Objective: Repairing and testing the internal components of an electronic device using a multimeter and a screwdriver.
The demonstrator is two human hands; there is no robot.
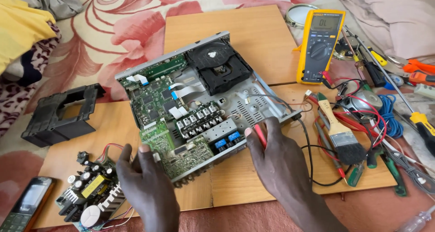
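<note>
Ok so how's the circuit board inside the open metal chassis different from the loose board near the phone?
The circuit board in the chassis is green, flat and mounted in the metal frame, with white ribbon cables attached. The loose board lies bare on the wooden panel, smaller and crowded with tall parts: a yellow block and round capacitors. The left hand lies between them; the right hand holds a red probe at the chassis.

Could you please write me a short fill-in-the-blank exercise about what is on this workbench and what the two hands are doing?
1. The right hand holds a probe whose colour is ____.
2. The left hand rests on the near edge of the opened player chassis, right beside a loose ____ board.
3. The multimeter behind the chassis has a ____ casing.
4. The paintbrush lies to the ____ of the right hand.

Missing words: red; power supply; yellow; right
</note>
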